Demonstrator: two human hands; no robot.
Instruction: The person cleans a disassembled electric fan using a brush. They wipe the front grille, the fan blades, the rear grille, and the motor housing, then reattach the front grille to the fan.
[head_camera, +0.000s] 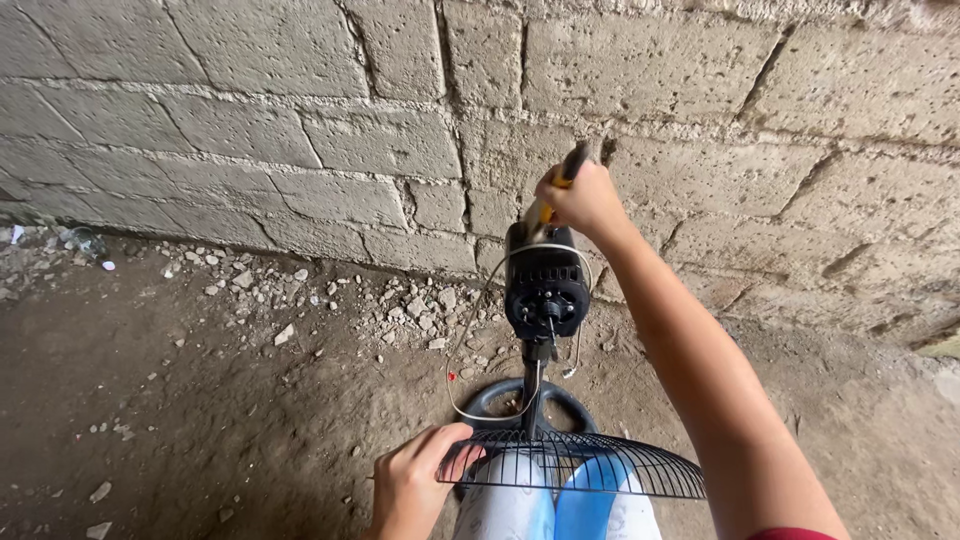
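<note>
The right hand (585, 198) is closed around a yellow-and-black screwdriver (556, 188) at 12 o'clock above the fan motor (545, 285), while the left hand (415, 485) grips the wire fan guard (580, 462) at 6 o'clock

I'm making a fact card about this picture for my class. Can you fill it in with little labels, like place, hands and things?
place: dirt floor by a grey block wall
left hand: grips the rim of the wire fan guard
right hand: holds a screwdriver at the top of the black fan motor
fan: pole and round base below; blue blades behind guard
floor bits: small stones
</note>
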